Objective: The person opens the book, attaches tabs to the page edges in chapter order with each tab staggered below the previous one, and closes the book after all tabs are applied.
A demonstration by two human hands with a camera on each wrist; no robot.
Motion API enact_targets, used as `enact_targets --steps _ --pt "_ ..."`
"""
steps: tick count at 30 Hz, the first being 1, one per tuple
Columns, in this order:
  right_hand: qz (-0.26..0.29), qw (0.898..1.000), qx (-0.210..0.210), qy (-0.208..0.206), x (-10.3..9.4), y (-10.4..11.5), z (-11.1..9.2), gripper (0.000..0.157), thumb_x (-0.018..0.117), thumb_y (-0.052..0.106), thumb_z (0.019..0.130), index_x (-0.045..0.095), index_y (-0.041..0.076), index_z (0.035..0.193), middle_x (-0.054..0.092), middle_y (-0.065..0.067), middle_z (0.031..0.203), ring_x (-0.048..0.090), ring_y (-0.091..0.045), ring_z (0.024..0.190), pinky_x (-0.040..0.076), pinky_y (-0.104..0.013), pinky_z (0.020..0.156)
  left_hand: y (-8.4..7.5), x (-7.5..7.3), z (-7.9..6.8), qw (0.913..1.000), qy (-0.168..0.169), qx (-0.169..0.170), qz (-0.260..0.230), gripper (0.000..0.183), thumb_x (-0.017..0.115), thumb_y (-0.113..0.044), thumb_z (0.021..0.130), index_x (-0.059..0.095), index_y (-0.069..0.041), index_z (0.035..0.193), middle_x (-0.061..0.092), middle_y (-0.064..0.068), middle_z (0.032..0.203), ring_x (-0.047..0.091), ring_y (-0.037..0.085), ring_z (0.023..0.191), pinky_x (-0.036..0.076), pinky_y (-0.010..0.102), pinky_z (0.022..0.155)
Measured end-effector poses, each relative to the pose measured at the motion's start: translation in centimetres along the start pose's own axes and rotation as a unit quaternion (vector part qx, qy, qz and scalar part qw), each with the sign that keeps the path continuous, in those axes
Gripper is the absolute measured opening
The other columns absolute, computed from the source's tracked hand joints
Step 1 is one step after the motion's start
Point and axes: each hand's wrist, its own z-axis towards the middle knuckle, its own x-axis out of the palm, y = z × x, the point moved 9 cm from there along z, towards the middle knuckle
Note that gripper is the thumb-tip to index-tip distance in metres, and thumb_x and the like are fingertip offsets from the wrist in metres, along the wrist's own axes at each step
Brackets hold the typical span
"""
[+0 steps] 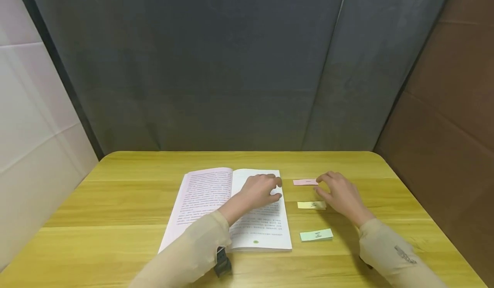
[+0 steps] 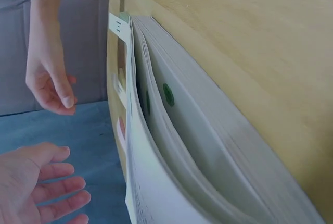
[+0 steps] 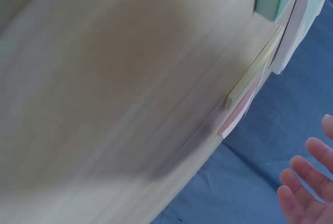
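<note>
An open book lies on the table, with printed text on its pages. Above its right page is my left hand, its fingers spread and loosely bent; the left wrist view shows this hand apart from the paper. To the right of the book is a column of three small sticky note pads: pink, yellow and green. My right hand hovers by the right end of the pink pad, thumb and fingers apart. Nothing shows in either hand.
The wooden table has rounded far corners. A dark grey curtain hangs behind it, with a pale panel to the left and a brown one to the right. A black device sits under the left wrist.
</note>
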Motion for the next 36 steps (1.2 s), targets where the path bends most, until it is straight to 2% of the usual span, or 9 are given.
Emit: enact_targets --steps 6,15,24,36 --pt "0.0 1.0 0.016 0.016 0.5 -0.6 0.4 0.023 0.066 0.025 0.078 0.063 0.007 0.093 0.059 -0.007 0.093 0.055 -0.028 0.085 0.047 -0.041 0.059 -0.6 1.0 1.4 0.9999 0.015 -0.006 0.0 0.023 0.062 -0.026 0.078 0.064 -0.014 0.098 0.061 -0.004 0.09 0.05 0.007 0.064 0.039 0.022 0.048" --pt "0.012 0.999 0.036 0.04 1.5 -1.4 0.8 0.023 0.066 0.024 0.079 0.063 0.008 0.094 0.059 -0.009 0.094 0.055 -0.029 0.087 0.047 -0.043 0.063 -1.1 2.1 3.0 0.9992 0.03 -0.023 0.014 0.025 0.063 -0.027 0.079 0.063 -0.015 0.101 0.06 -0.003 0.093 0.057 0.014 0.079 0.044 0.024 0.054" --pt "0.009 0.997 0.04 0.065 2.6 -2.1 1.6 0.021 0.065 0.023 0.079 0.063 0.007 0.093 0.059 -0.01 0.093 0.056 -0.028 0.084 0.046 -0.044 0.066 -0.5 4.0 4.5 0.9983 0.042 -0.037 0.019 0.025 0.062 -0.026 0.079 0.063 -0.015 0.101 0.059 -0.001 0.092 0.056 0.016 0.081 0.045 0.026 0.056" --pt "0.009 0.992 0.042 0.119 4.1 -2.8 2.7 0.024 0.062 0.021 0.081 0.063 0.004 0.097 0.058 -0.012 0.092 0.056 -0.029 0.082 0.045 -0.044 0.069 0.5 5.7 6.2 0.9946 0.052 -0.072 0.053 0.024 0.057 -0.025 0.081 0.063 -0.015 0.102 0.055 -0.001 0.092 0.053 0.016 0.083 0.046 0.029 0.062"
